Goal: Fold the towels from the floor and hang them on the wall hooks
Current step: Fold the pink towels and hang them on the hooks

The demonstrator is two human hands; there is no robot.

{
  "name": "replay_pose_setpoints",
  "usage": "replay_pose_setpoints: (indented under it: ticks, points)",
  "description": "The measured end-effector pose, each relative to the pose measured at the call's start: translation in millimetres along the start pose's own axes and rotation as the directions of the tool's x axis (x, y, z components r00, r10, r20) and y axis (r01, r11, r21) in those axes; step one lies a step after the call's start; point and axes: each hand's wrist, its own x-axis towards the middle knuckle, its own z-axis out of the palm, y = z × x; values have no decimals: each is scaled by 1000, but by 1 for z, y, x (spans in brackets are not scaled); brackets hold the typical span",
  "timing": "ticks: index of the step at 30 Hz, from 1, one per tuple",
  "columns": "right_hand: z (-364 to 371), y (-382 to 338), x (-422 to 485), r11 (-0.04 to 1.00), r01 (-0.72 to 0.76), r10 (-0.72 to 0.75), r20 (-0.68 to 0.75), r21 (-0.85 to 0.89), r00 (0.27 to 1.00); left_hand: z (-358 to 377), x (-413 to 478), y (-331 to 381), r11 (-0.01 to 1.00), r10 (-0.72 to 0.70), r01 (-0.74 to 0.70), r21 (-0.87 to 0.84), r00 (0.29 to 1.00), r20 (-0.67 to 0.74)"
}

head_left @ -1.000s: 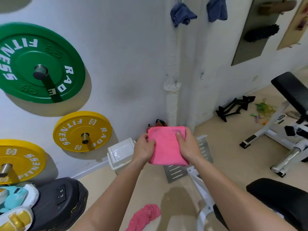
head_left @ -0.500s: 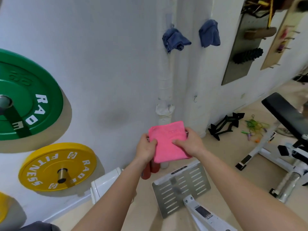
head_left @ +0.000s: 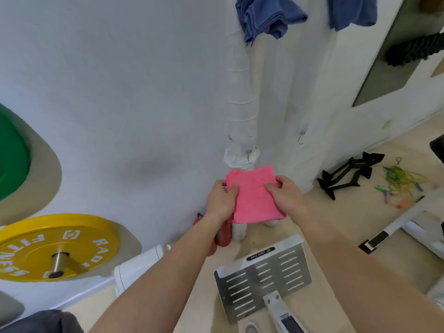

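A folded pink towel (head_left: 254, 197) is held up in front of the white wall. My left hand (head_left: 220, 200) grips its left edge and my right hand (head_left: 283, 197) pinches its right edge near the top corner. Just above the towel, a small wire hook (head_left: 248, 153) sticks out of the wrapped white pipe, and a second bare hook (head_left: 301, 137) hangs on the wall to the right. Two blue towels (head_left: 266, 16) (head_left: 350, 12) hang high on the wall.
Yellow weight plate (head_left: 55, 246) and green plate (head_left: 12, 152) are mounted on the wall at left. A perforated metal footplate (head_left: 264, 275) lies below my arms. Red object (head_left: 222, 234) stands by the pipe base. Black push-up bars (head_left: 346, 174) and cords (head_left: 401, 179) lie on the floor at right.
My view and both hands moved closer to the wall, with the pink towel raised toward the pipe's hook. The pink towel on the floor has left the view.
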Motion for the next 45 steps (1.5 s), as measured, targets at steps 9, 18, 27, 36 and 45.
replay_pose_setpoints:
  ticks: [9, 18, 27, 36, 45]
  points:
    - [11, 43, 187, 998, -38, 36, 51, 57, 998, 87, 149, -7, 988, -157, 154, -28, 972, -177]
    - [40, 61, 276, 992, 31, -44, 106, 119, 993, 123, 225, -32, 991, -130, 135, 3, 960, -248]
    - [69, 98, 315, 996, -90, 88, 131, 10, 987, 136, 262, -72, 973, -209, 227, 31, 936, -282]
    - [68, 98, 300, 996, 82, -83, -20, -33, 996, 137, 254, -69, 988, -60, 114, 101, 901, -430]
    - [59, 113, 284, 958, 265, -220, 311, -112, 925, 146, 243, -72, 889, 222, -172, 425, 972, -71]
